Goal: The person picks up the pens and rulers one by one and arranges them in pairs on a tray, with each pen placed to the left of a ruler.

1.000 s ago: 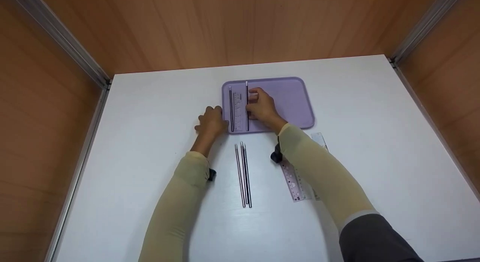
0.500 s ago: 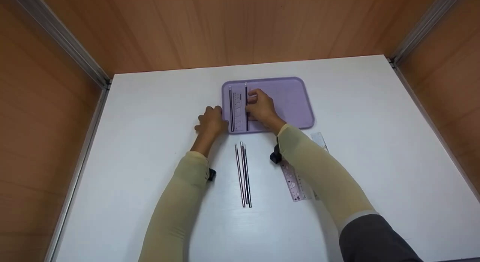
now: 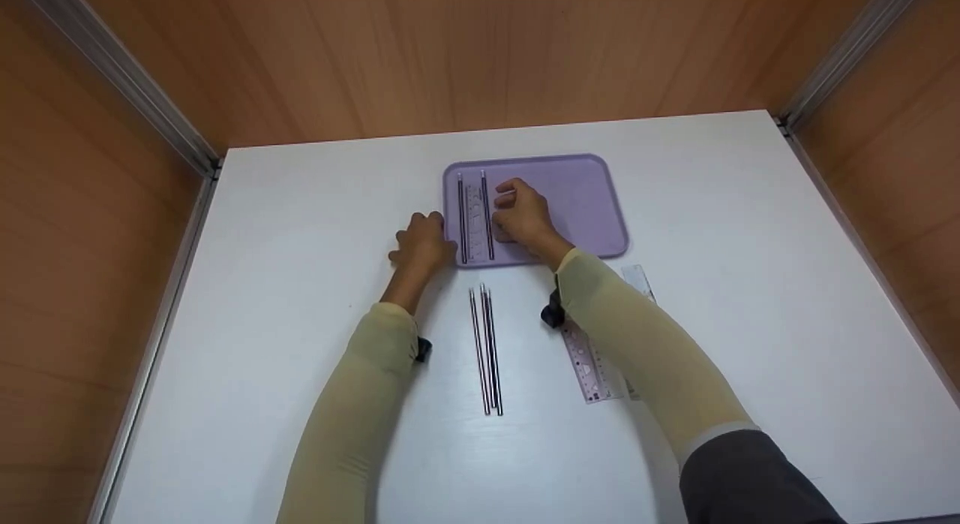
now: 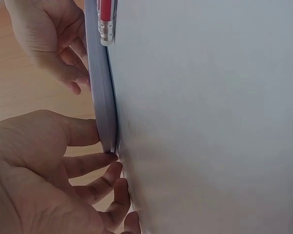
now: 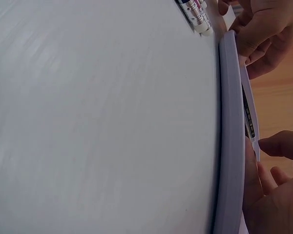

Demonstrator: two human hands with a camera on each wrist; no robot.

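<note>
A purple tray (image 3: 577, 201) lies at the table's far middle. On its left side lie two dark pencils (image 3: 460, 216) (image 3: 487, 212) with a clear ruler (image 3: 474, 212) between them. My left hand (image 3: 424, 242) grips the tray's near left corner (image 4: 101, 97), thumb on the rim and fingers curled against the edge. Resting on the tray, my right hand (image 3: 521, 212) has loosely curled fingertips just right of the right pencil (image 5: 248, 122); whether they touch it is unclear. Several more pencils (image 3: 486, 351) lie side by side on the table between my forearms.
A clear ruler (image 3: 589, 366) lies on the white table under my right forearm, with another ruler's end (image 3: 639, 278) showing near the tray. Wooden walls with metal rails enclose the table on three sides.
The right pencil on the tray has slid left, up against the ruler's edge. My right hand stayed nearly where it was; the left hand has not moved.
</note>
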